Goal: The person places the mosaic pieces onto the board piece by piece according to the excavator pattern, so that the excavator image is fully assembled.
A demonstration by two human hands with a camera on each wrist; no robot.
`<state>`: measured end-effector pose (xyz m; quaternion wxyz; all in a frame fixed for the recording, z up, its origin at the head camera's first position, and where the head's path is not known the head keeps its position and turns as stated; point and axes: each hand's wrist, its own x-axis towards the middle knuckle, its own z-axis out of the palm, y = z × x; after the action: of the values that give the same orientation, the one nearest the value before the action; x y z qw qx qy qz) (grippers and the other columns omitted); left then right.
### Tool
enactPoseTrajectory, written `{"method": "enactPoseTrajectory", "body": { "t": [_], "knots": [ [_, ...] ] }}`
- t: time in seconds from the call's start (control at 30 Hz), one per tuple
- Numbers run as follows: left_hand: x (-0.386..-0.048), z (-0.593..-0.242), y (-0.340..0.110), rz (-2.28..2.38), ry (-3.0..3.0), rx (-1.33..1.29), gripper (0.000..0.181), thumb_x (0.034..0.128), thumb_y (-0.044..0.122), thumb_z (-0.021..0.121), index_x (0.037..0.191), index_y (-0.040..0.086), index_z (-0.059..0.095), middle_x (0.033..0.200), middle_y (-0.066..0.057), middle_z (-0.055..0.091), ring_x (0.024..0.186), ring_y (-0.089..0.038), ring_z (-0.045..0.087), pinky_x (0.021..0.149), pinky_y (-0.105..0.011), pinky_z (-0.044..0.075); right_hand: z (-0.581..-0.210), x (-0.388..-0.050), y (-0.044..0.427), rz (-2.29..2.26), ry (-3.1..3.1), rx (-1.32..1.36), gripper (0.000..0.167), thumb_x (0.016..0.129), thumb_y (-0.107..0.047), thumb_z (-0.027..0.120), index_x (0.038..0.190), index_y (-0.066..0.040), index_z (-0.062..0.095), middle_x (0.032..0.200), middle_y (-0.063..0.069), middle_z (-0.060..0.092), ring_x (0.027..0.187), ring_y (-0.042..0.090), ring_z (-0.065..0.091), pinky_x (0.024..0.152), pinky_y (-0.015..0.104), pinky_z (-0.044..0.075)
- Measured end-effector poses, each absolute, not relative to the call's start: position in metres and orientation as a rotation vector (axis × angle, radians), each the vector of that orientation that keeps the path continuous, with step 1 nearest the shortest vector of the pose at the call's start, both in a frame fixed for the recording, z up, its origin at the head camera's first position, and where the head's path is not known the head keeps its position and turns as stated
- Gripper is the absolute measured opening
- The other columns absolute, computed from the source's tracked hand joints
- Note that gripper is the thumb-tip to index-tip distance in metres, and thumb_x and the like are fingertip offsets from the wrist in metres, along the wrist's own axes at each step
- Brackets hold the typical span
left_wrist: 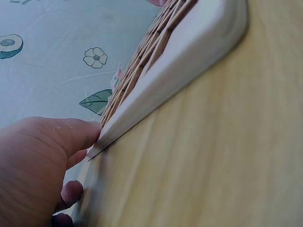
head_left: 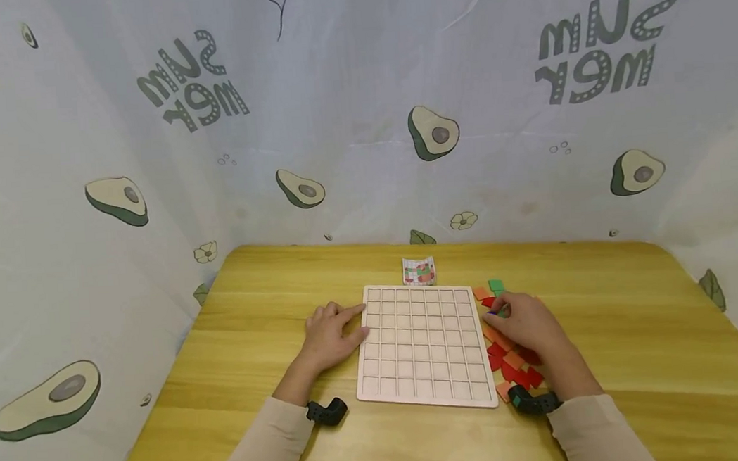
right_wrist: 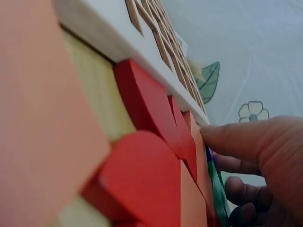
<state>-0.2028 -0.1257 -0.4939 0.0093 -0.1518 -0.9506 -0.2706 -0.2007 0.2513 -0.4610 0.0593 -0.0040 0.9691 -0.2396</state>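
A pale wooden grid board (head_left: 423, 347) lies flat on the table. At its left edge rests my left hand (head_left: 329, 335), thumb and index finger spread and touching the rim; the left wrist view shows the thumb (left_wrist: 80, 135) against the board's side. My right hand (head_left: 527, 319) reaches down over a pile of coloured pieces beside the board's right edge. Its thumb and index fingertips are close to a small blue piece (head_left: 492, 313) and a green piece (right_wrist: 217, 184). Whether they pinch either one is hard to make out.
Red pieces (right_wrist: 147, 170) and orange pieces (head_left: 513, 360) lie loosely heaped along the board's right side, with a green square (head_left: 496, 285) at the far end. Behind the board stands a small printed pattern card (head_left: 419, 272). A patterned curtain (head_left: 368, 209) hangs beyond the table (head_left: 270, 279).
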Motion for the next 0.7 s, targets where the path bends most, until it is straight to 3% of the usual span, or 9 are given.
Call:
{"method": "enactPoseTrajectory", "body": {
  "t": [0.23, 0.4, 0.6, 0.7],
  "knots": [
    [-0.2015, -0.4959, -0.1251, -0.853, -2.955, -0.470, 0.050, 0.0968, 0.046, 0.062, 0.143, 0.028, 0.062, 0.105, -0.002, 0.056, 0.091, -0.018, 0.040, 0.079, -0.038, 0.026, -0.4661, -0.2025, 0.2536, -0.721, 2.969, -0.008, 0.032, 0.096, -0.039, 0.067, 0.087, -0.008, 0.066, 0.071, 0.004, 0.055, 0.067, 0.020, 0.049, 0.061, 0.031, 0.038],
    [-0.2016, -0.4965, -0.1249, -0.853, -2.952, -0.469, 0.049, 0.0965, 0.046, 0.063, 0.142, 0.028, 0.062, 0.105, -0.002, 0.056, 0.091, -0.018, 0.041, 0.079, -0.039, 0.026, -0.4646, -0.2025, 0.2588, -0.822, 2.932, -0.062, 0.025, 0.095, -0.031, 0.070, 0.096, -0.006, 0.069, 0.079, 0.006, 0.057, 0.072, 0.021, 0.050, 0.063, 0.033, 0.039],
    [-0.2021, -0.4977, -0.1246, -0.838, -2.943, -0.481, 0.048, 0.0968, 0.046, 0.063, 0.142, 0.029, 0.062, 0.103, -0.001, 0.055, 0.090, -0.017, 0.040, 0.080, -0.039, 0.027, -0.4661, -0.2011, 0.2569, -0.788, 2.947, -0.077, 0.027, 0.094, -0.034, 0.070, 0.090, -0.008, 0.069, 0.077, 0.004, 0.059, 0.073, 0.020, 0.051, 0.064, 0.032, 0.040],
    [-0.2017, -0.4979, -0.1244, -0.834, -2.936, -0.484, 0.048, 0.0968, 0.046, 0.063, 0.142, 0.029, 0.062, 0.102, -0.001, 0.055, 0.090, -0.017, 0.040, 0.080, -0.038, 0.027, -0.4671, -0.2004, 0.2552, -0.801, 2.955, -0.105, 0.023, 0.095, -0.028, 0.068, 0.099, -0.006, 0.071, 0.083, 0.007, 0.065, 0.076, 0.021, 0.054, 0.067, 0.032, 0.043]
  ]
}}
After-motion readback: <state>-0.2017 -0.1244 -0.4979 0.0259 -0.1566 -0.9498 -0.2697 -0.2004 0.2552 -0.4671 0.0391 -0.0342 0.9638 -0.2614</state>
